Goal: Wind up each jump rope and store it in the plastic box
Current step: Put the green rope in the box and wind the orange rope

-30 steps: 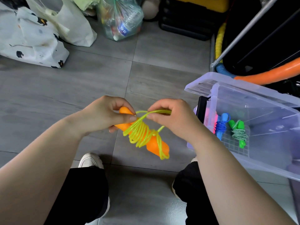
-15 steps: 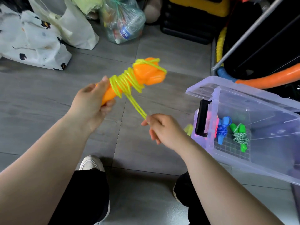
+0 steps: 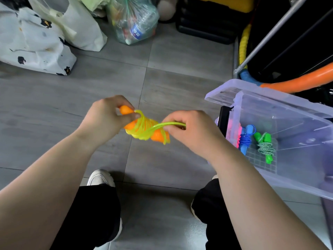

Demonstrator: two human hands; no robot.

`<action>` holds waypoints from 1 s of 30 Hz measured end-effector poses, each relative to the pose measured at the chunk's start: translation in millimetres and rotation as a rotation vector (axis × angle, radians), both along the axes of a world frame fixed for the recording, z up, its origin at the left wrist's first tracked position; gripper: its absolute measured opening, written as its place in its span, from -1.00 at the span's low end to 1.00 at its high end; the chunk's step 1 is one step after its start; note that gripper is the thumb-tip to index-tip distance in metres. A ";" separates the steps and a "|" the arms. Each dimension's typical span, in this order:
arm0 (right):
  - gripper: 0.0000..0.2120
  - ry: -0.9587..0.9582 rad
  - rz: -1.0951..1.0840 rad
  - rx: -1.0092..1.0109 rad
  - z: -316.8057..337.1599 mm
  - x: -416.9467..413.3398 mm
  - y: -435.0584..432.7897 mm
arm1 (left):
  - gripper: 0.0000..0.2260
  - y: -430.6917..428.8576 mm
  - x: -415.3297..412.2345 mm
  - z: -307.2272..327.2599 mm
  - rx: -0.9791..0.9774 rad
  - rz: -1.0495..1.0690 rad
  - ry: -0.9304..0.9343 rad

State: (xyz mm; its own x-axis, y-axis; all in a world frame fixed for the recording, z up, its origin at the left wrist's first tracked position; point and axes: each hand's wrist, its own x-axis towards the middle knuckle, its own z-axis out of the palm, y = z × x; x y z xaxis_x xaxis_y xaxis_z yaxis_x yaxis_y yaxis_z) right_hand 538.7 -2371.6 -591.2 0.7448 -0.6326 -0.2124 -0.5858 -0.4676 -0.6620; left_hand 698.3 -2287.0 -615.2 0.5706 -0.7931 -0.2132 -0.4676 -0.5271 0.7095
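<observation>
The floor [image 3: 111,98] is laid with large grey tiles with a faint wood grain and thin pale grout lines. Along its far edge stand a white bag with black spots [image 3: 32,44], a plain white bag [image 3: 84,33] and a clear plastic bag of bottles [image 3: 133,20]; to the far right are dark bins, a slanted metal bar [image 3: 273,33] and an orange hoop [image 3: 302,80].

Above the floor, the left hand [image 3: 106,121] has its grip closed around the orange handles [image 3: 129,118] of a jump rope, while the right hand [image 3: 191,130] pinches a strand of the yellow-green cord [image 3: 167,125] wound round them.

The clear plastic box [image 3: 288,112] sits on the floor just to the right, holding wound pink [image 3: 237,134], blue [image 3: 246,138] and green [image 3: 265,145] ropes.

Below, black trouser legs and a white shoe [image 3: 100,177] show.
</observation>
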 end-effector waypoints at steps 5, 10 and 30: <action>-0.92 -0.105 -0.072 0.131 0.4 -9.5 -10.8 | -0.88 0.5 -1.8 3.3 -0.049 -0.222 0.353; -0.80 -0.254 -0.146 0.319 0.0 -13.6 -18.3 | -0.52 3.5 4.8 3.1 -0.259 -0.189 0.825; -0.80 0.267 0.125 -0.020 -15.2 18.1 23.2 | -0.86 -8.9 -1.8 -4.8 -0.238 0.394 0.116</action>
